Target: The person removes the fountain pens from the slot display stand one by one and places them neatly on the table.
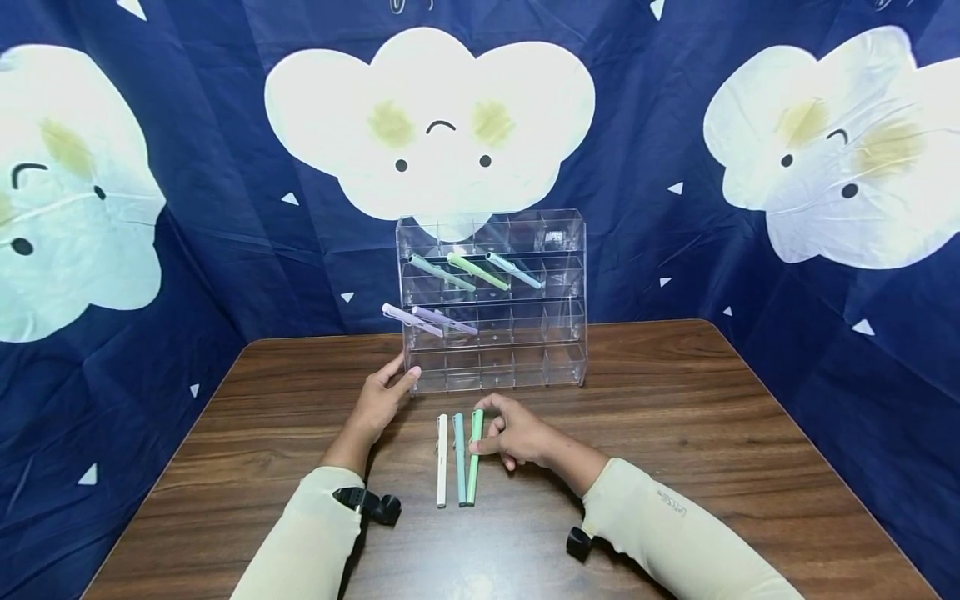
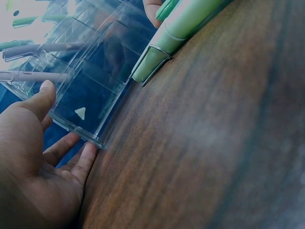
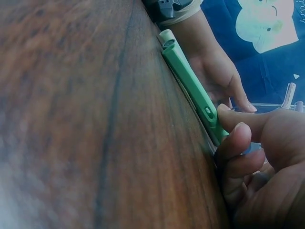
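Note:
Three capped pens lie side by side on the wooden table: a white pen [image 1: 442,461], a blue pen [image 1: 460,461] and a green pen [image 1: 475,462]. My right hand [image 1: 517,430] pinches the green pen by its upper part, thumb along its side and index finger at its top end. In the right wrist view, the thumb meets the green pen [image 3: 193,88] near its clip. My left hand [image 1: 378,402] rests against the lower left corner of a clear acrylic rack [image 1: 495,367]. Its fingers [image 2: 62,148] reach along the rack's side, fairly straight, with the thumb at the front.
Several pens slant in the rack's compartments: teal [image 1: 442,273], green [image 1: 477,272] and light blue [image 1: 513,271] pens higher up, two lilac pens [image 1: 446,321] lower down. Behind the table [image 1: 675,417] hangs a dark blue curtain [image 1: 645,242] with white clouds.

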Action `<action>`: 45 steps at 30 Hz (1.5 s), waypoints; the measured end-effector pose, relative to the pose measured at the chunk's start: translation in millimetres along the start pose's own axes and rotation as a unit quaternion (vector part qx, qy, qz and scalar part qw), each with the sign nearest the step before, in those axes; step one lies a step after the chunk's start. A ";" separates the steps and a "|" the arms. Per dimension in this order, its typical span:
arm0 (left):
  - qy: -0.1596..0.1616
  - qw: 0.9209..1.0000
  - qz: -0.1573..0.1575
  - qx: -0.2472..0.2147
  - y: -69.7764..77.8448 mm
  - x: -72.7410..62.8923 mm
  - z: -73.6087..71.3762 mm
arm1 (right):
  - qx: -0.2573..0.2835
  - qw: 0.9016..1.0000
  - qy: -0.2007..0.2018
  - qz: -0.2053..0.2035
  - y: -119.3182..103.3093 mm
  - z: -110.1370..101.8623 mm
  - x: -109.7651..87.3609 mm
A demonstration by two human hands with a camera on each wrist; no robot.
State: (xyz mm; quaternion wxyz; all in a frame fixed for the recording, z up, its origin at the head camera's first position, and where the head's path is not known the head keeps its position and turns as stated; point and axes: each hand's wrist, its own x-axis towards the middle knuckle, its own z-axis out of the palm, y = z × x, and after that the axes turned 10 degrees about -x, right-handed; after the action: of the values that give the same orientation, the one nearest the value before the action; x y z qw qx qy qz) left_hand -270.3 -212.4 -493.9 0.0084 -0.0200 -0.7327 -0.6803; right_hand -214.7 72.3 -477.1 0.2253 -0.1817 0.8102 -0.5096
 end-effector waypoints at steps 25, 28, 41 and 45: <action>-0.006 1.000 -0.003 0.009 -1.2 0.5 -1.8 | -0.003 1.000 -0.014 0.018 2.5 -0.4 2.4; -0.006 1.000 -0.005 0.009 -1.0 -0.2 -2.0 | -0.004 1.000 -0.015 0.017 2.4 -0.8 2.1; -0.009 1.000 0.001 0.003 -1.9 -1.2 -0.2 | 0.013 0.999 -0.024 0.025 1.3 -6.8 0.0; -0.007 1.000 -0.001 0.003 -1.8 -0.5 -0.7 | 0.011 0.999 -0.026 0.027 -3.0 -9.3 -1.2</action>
State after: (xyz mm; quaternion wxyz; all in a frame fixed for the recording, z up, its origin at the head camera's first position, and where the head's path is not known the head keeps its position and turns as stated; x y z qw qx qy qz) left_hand -269.9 -213.3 -495.7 0.0029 -0.0240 -0.7346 -0.6780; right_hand -218.7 78.6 -470.6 0.2621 -0.1709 0.8028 -0.5075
